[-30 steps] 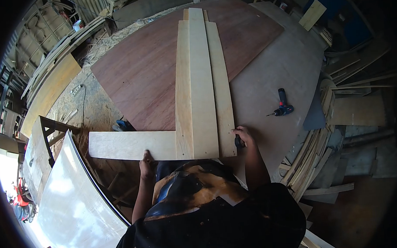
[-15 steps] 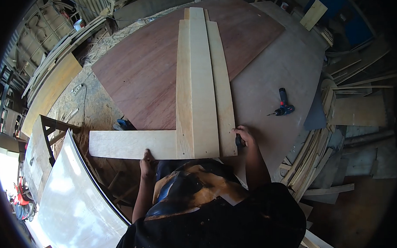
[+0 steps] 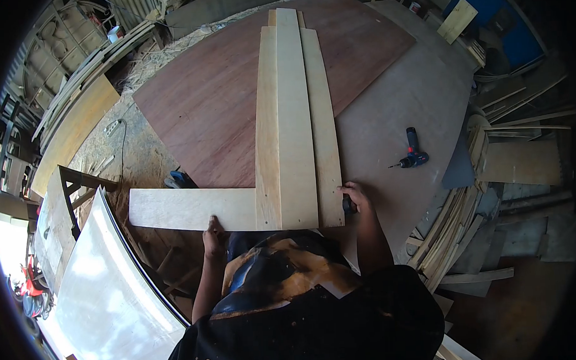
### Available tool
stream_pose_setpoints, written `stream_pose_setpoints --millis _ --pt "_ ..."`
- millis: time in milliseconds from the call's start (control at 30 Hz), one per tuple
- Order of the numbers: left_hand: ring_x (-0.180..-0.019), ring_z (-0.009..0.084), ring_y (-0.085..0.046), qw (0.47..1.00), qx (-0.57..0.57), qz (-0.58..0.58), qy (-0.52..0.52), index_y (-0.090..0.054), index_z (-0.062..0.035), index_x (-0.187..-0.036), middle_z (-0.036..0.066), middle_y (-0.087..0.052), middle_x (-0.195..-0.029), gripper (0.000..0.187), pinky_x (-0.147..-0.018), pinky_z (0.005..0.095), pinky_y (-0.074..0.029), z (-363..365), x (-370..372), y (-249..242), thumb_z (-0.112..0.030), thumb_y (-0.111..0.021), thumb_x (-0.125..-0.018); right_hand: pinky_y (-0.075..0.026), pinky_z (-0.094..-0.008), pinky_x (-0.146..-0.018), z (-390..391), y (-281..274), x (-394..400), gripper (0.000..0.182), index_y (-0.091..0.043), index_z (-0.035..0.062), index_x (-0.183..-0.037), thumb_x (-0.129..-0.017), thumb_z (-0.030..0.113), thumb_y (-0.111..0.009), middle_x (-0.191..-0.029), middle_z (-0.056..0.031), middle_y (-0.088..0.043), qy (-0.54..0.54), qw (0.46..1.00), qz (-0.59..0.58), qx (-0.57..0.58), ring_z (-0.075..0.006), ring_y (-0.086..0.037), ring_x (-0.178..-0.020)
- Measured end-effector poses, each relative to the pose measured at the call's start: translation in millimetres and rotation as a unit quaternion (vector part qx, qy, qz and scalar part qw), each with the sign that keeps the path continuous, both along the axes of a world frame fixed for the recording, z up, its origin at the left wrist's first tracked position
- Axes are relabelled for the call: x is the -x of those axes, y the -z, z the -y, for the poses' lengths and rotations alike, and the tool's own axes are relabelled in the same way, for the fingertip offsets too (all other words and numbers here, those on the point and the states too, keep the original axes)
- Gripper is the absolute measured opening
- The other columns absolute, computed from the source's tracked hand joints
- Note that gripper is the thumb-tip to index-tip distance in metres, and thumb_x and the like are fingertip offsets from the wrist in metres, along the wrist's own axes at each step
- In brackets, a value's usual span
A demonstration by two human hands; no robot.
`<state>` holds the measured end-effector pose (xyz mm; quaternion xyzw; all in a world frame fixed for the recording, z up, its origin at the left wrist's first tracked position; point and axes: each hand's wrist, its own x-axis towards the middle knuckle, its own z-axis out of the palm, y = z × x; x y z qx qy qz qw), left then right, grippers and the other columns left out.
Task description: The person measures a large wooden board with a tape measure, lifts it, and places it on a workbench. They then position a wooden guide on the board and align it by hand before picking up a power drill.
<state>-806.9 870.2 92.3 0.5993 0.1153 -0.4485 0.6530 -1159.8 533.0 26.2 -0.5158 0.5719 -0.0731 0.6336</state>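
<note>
My left hand point(image 3: 214, 236) grips the near edge of a light board point(image 3: 190, 207) that lies crosswise, its thumb on top and its other fingers hidden below. Long pale boards point(image 3: 294, 116) point away from me, stacked and overlapping, and meet the crosswise board at their near end. At their right near corner, my right hand point(image 3: 356, 198) has its fingertips on the board edge, curled around a small dark round object point(image 3: 349, 206) that I cannot make out clearly.
Beneath the boards is a reddish-brown sheet point(image 3: 203, 113) over a greyish one point(image 3: 381, 132). A cordless drill point(image 3: 413, 151) lies at right. A blue tool point(image 3: 181, 179) sits left, near a metal frame point(image 3: 70, 200) and a glossy white panel point(image 3: 114, 294). Wood strips point(image 3: 452, 238) are piled at right.
</note>
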Motion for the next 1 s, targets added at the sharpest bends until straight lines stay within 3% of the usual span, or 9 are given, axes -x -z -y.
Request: stream_pose_setpoints --millis 200,633,1000 --pt "-0.079 0.0154 -0.055 1.0 0.022 0.007 0.009 -0.058 -0.0124 -0.111 0.003 -0.058 -0.095 0.038 -0.068 0.0308 -0.044 4 6 -18 -0.044 -0.052 -0.091 -0.039 -0.0279 -0.048 0 -10 -1 0.034 -0.058 0.007 -0.088 -0.073 0.033 -0.074 -0.068 -0.0004 -0.05 -0.004 1.0 -0.003 -0.013 -0.0108 -0.048 -0.054" --pt "-0.074 0.0128 -0.052 1.0 -0.019 0.007 0.005 -0.057 -0.0117 -0.114 0.002 -0.056 -0.093 0.041 -0.066 0.0289 -0.044 2 2 -3 -0.045 -0.049 -0.092 -0.044 -0.0277 -0.051 1 1 2 0.028 -0.06 0.0053 -0.089 -0.077 0.028 -0.072 -0.073 -0.0018 -0.057 0.006 1.0 0.013 -0.021 -0.0108 -0.054 -0.058" --pt "-0.072 0.0159 -0.054 1.0 0.006 -0.007 -0.011 -0.056 -0.0115 -0.107 0.003 -0.056 -0.088 0.037 -0.065 0.0301 -0.044 2 1 0 -0.045 -0.051 -0.091 -0.043 -0.0279 -0.05 2 5 3 0.029 -0.059 0.0068 -0.088 -0.076 0.03 -0.072 -0.071 -0.0004 -0.055 0.0 1.0 0.016 -0.013 -0.0105 -0.053 -0.057"
